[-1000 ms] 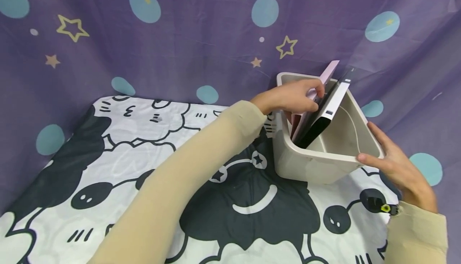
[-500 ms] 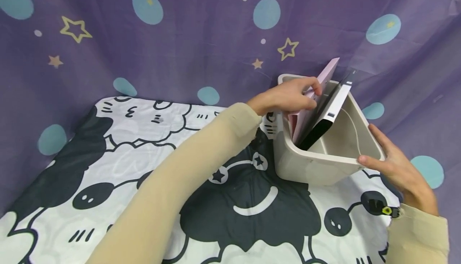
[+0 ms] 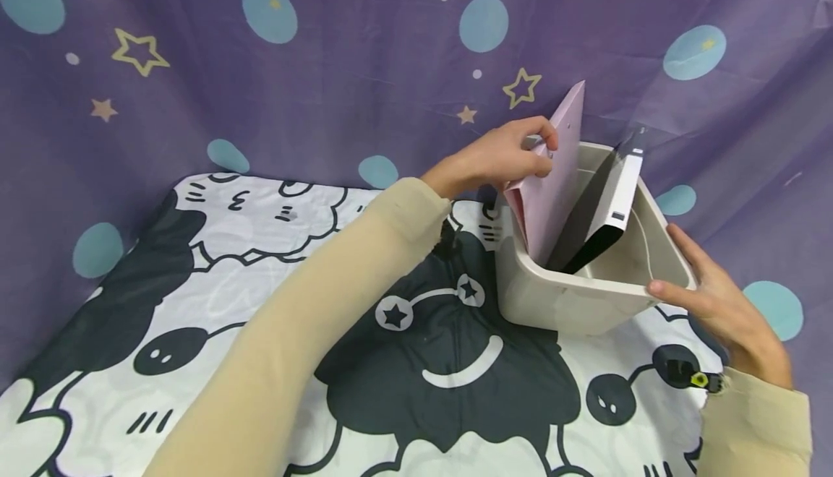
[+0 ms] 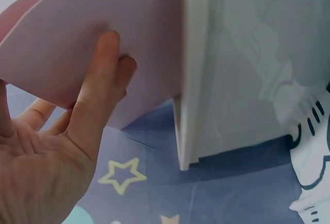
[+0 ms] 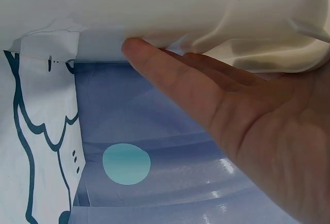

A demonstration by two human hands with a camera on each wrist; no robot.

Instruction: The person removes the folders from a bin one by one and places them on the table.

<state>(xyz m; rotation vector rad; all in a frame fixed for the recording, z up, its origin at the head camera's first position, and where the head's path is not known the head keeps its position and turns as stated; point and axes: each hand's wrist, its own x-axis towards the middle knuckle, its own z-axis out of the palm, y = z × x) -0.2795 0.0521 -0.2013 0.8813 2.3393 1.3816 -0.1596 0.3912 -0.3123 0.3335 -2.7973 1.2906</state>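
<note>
Since half a second ago: pink folder (image 3: pixel 556 188) raised and shifted leftward. Right hand (image 3: pixel 725 303), fingers spread and nearly straight, braces the off-white bin's (image 3: pixel 553 296) corner, presumably against tipping. Left hand (image 3: pixel 504 152) pinches the folder between thumb and fingers, likely to lift; below them its lower end is hidden. Rightward of those fingers leans a black-and-white binder (image 3: pixel 618 195), base unseen. Behind: purple curtain (image 3: pixel 364 65).

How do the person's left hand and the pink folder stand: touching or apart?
Touching. The left wrist view shows it: the left hand grips the pink folder, its fingers lying against the folder's face.
</note>
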